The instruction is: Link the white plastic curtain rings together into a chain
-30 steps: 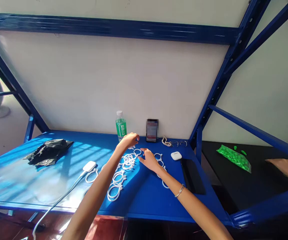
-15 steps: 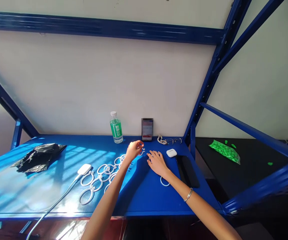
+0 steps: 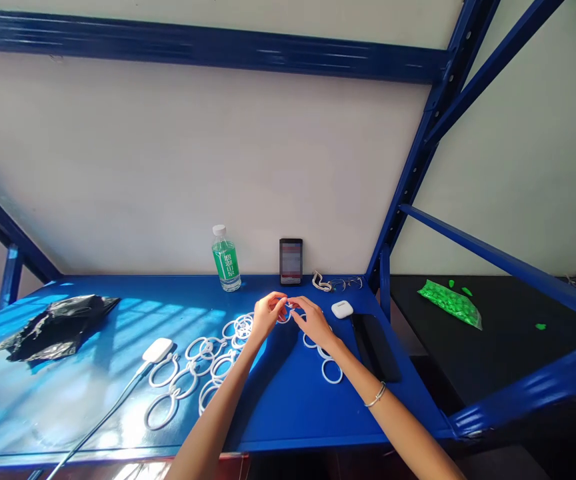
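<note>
Near the middle of the blue table, my left hand (image 3: 269, 315) pinches a white plastic ring (image 3: 284, 321). The fingertips of my right hand (image 3: 314, 321) close on the same ring from the other side; the exact contact is too small to make out. Partly hidden under my right hand and wrist, several more white rings (image 3: 332, 371) lie in a line towards me. To the left of my left forearm spreads a loose pile of similar white rings (image 3: 203, 350), some overlapping, a few with a small gap or clasp. A silver bracelet sits on my right wrist.
A water bottle (image 3: 227, 263) and a propped phone (image 3: 291, 261) stand by the wall, with glasses (image 3: 347, 284) beside them. Right: a white earbud case (image 3: 342, 309) and black phone (image 3: 375, 347). Left: a white charger (image 3: 158, 350) with cable, and a black plastic bag (image 3: 61, 327).
My right hand has gone from lying flat with fingers spread to meeting my left hand at a ring. More rings now show below my right hand. The view has shifted slightly.
</note>
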`<state>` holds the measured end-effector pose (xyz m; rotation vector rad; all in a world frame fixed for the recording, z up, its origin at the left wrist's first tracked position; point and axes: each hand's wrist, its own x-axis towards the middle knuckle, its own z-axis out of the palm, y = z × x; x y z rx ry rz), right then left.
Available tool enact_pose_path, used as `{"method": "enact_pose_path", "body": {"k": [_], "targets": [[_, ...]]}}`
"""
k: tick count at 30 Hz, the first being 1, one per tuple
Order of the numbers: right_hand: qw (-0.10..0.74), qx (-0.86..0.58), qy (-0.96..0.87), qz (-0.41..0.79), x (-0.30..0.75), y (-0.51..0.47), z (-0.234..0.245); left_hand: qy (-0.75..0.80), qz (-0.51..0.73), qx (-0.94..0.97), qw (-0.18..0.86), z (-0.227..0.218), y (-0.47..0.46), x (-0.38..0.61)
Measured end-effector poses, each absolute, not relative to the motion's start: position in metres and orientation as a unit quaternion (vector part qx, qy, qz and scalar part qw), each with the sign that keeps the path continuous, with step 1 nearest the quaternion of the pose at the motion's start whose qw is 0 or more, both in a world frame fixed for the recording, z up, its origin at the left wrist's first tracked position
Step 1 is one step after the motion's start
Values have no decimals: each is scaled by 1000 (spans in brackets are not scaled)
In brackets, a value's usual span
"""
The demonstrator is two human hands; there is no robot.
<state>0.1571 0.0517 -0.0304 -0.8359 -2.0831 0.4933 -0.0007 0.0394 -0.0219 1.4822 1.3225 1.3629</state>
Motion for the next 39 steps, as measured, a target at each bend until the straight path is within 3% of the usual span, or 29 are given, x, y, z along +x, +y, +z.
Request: {"method": "enact_pose_path", "body": {"k": [14,29,39], "targets": [[512,-379,-713,291,166,48,-28,515,457,669,280,-10,26,8],[523,-358,-692,346,162,38,-24,503,473,575,439,-24,34,6],[530,-374,-692,317,162,35,-25,494,468,558,475,-26,33,9]]}}
